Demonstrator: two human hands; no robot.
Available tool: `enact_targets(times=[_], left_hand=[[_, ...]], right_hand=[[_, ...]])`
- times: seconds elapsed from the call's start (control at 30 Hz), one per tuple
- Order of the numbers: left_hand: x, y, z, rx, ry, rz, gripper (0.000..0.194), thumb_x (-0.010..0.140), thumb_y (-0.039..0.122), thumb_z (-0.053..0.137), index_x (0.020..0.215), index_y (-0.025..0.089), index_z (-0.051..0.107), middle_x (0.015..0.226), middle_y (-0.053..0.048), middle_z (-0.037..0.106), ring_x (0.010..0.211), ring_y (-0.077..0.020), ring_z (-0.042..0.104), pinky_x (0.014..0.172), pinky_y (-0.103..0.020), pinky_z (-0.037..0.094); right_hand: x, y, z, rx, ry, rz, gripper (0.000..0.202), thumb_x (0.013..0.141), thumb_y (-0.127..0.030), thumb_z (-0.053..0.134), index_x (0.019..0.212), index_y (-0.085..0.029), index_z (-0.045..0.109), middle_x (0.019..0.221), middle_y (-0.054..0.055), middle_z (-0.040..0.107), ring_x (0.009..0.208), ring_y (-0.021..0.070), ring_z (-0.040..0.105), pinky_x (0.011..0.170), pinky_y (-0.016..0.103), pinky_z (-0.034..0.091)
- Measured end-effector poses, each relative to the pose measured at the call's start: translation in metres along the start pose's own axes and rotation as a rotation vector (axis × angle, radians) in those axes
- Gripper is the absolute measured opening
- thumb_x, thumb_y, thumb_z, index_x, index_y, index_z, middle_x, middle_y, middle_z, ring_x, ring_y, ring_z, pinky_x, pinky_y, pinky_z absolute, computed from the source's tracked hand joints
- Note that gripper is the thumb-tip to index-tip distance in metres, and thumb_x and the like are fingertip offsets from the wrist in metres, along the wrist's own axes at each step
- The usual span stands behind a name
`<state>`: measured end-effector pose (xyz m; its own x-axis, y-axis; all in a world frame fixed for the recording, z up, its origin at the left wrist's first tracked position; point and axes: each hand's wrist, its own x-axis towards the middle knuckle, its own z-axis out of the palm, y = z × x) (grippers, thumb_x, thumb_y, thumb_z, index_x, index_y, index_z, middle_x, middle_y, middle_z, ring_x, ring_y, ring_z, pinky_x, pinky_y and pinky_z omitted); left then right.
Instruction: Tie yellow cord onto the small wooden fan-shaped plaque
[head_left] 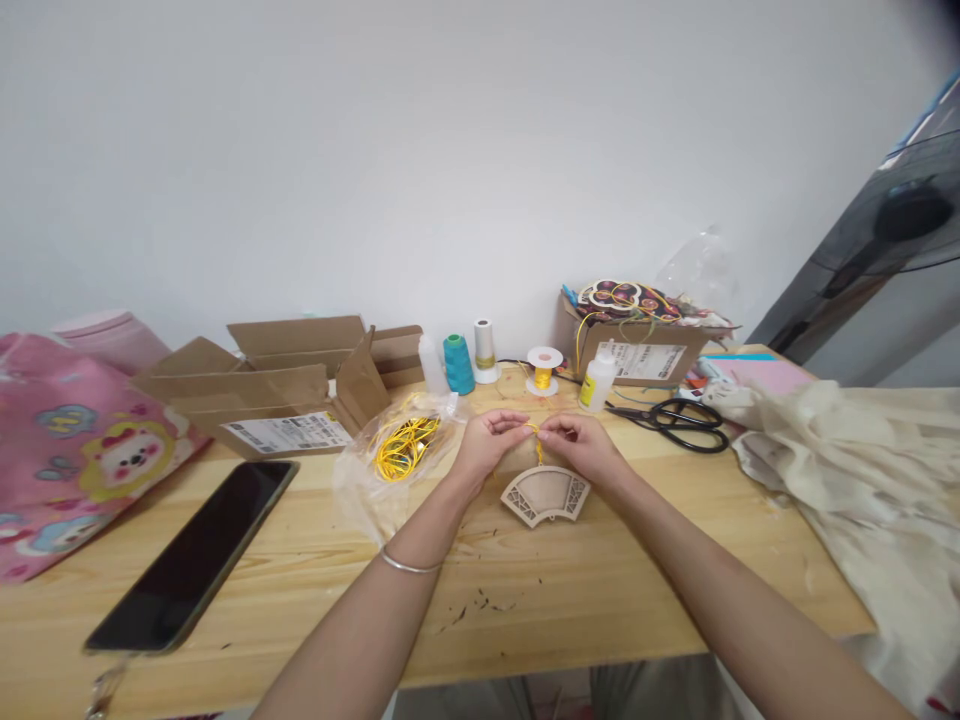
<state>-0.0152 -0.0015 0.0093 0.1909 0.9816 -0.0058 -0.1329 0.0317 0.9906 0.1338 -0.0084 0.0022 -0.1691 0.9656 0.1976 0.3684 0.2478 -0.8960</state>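
A fan-shaped wooden piece (pixel 546 495) with lattice-cut ends hangs just above the table from a yellow cord (pixel 540 452). Both hands are at the top of that cord, close together. My left hand (pixel 491 440) pinches it between thumb and fingertips, with a bangle on the wrist. Facing it from the other side, my right hand (pixel 581 442) has its thumb and fingers closed on the cord too. A knotted or twisted stretch of the cord runs between the fingertips and the wooden piece; its detail is too small to tell.
Left of the hands lie a plastic bag with yellow cord (pixel 405 448), a phone (pixel 195 555) and an open carton (pixel 255 400). Behind stand a teal thread cone (pixel 458 365), a yellow spool (pixel 544 372) and a bottle (pixel 598 380). Black scissors (pixel 686 422) and cream cloth (pixel 847 480) are right.
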Motion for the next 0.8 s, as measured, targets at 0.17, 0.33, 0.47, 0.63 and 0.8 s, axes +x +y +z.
enact_targets(times=[0.17,0.33,0.47,0.63,0.8], left_hand=[[-0.0005,0.002,-0.0007,-0.028,-0.023,0.002,0.026,0.051,0.024,0.066,0.075,0.014,0.059,0.068,-0.002,0.062,0.066,-0.0094,0.054,0.068,-0.022,0.041],[-0.0018,0.0034,-0.0009,-0.027,-0.04,-0.007,0.026,0.053,0.024,0.065,0.076,0.014,0.059,0.069,-0.002,0.061,0.066,-0.0093,0.054,0.068,-0.022,0.04],[-0.0024,0.0039,-0.0003,-0.008,-0.043,-0.009,0.029,0.053,0.023,0.064,0.079,0.014,0.059,0.069,-0.002,0.061,0.066,-0.0093,0.054,0.068,-0.022,0.04],[-0.0023,0.0036,0.0002,0.004,-0.043,-0.008,0.032,0.053,0.024,0.064,0.083,0.014,0.058,0.069,-0.002,0.062,0.064,-0.0099,0.055,0.067,-0.023,0.04],[-0.0017,0.0024,0.0002,-0.003,-0.033,-0.016,0.033,0.053,0.024,0.064,0.084,0.014,0.057,0.071,-0.003,0.062,0.066,-0.01,0.055,0.069,-0.023,0.04]], right_hand=[[-0.001,-0.0047,-0.0003,0.162,-0.04,0.102,0.024,0.062,-0.035,0.054,0.065,-0.012,0.056,0.053,-0.002,0.048,0.048,0.0071,0.038,0.046,0.02,0.03],[-0.0007,-0.0051,0.0006,0.154,-0.027,0.103,0.023,0.061,-0.034,0.055,0.068,-0.012,0.055,0.052,-0.002,0.047,0.046,0.0066,0.036,0.045,0.02,0.029],[0.0002,-0.0045,-0.0003,-0.034,0.12,-0.057,0.016,0.06,-0.028,0.058,0.067,-0.014,0.055,0.053,-0.002,0.046,0.046,0.0071,0.034,0.044,0.021,0.029],[0.0003,-0.0032,-0.0005,-0.208,0.123,-0.281,0.008,0.066,-0.021,0.052,0.066,-0.018,0.059,0.068,0.002,0.054,0.057,0.0102,0.042,0.052,0.022,0.034],[0.0004,-0.0026,0.0008,-0.269,0.164,-0.266,0.009,0.065,-0.022,0.051,0.068,-0.017,0.059,0.064,0.001,0.054,0.052,0.0087,0.039,0.049,0.021,0.033]])
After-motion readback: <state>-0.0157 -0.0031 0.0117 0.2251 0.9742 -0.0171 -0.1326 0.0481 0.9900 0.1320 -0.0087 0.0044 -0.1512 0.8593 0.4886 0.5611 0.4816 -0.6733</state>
